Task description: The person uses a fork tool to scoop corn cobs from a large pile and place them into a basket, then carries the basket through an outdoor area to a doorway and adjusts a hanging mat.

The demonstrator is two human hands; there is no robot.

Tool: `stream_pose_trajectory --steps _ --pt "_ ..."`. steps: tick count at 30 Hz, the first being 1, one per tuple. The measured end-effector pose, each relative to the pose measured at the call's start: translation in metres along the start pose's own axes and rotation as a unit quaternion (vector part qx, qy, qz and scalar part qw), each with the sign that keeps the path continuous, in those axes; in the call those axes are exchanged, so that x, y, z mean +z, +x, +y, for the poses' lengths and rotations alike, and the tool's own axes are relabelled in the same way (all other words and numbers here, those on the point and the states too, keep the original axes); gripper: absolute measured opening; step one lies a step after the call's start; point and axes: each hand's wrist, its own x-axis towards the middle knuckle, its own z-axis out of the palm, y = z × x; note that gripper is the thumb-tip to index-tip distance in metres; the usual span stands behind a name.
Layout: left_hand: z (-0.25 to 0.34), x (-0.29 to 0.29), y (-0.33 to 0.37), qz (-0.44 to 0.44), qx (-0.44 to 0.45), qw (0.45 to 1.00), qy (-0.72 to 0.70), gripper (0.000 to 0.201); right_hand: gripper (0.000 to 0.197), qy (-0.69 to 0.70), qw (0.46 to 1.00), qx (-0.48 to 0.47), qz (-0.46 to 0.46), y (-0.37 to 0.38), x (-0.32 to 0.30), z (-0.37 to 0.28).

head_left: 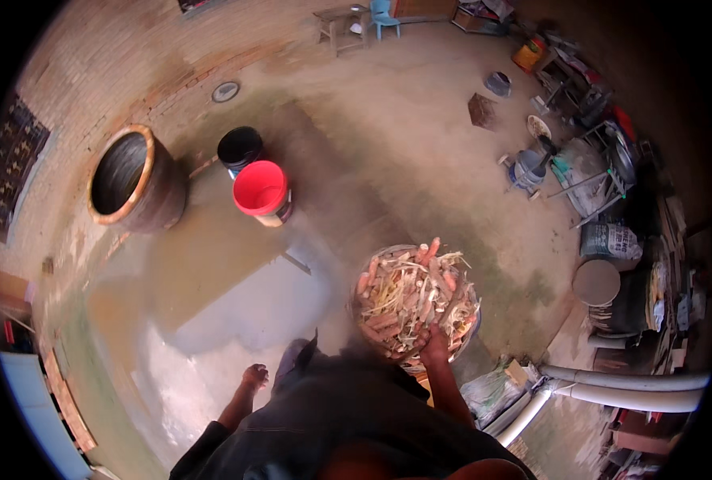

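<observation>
A round basket (473, 334) full of corn cobs (420, 296) and dry husk strips hangs or stands just ahead of my right side. My right hand (433, 346) is closed at its near side, apparently round the handle, which is partly hidden by the cobs and my fingers. Some of the cobs are reddish, others pale. Out to my left, my left hand (255, 376) hangs free beside my leg, its fingers curled in with nothing visible in them. A shoe (293, 356) shows between that hand and my dark clothing.
Wet concrete with a puddle (252, 304) lies ahead left. Beyond it stand a red bucket (260, 188), a black bucket (240, 147) and a large clay vat (172, 192). White pipes (628, 394) run at the right, near piled clutter and a metal bucket (525, 170).
</observation>
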Motion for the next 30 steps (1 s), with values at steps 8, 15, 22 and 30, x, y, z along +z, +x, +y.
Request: stream_pose_trajectory --steps 8,15,22,30 --pt "0.079 0.034 0.042 -0.019 0.178 0.973 0.144 0.024 0.027 0.031 0.998 0.049 0.014 0.098 0.053 -0.044" --pt "0.219 0.034 0.127 -0.09 0.281 0.914 0.277 0.025 0.022 0.087 0.996 -0.012 -0.011 0.164 0.106 -0.125" --pt "0.432 0.039 0.173 -0.084 0.066 0.993 0.04 0.023 0.028 0.063 0.986 -0.131 0.08 0.204 0.186 -0.266" --pt "0.601 0.068 0.192 -0.083 0.095 0.992 0.008 0.029 0.026 0.107 0.98 -0.147 0.083 0.277 0.27 -0.375"
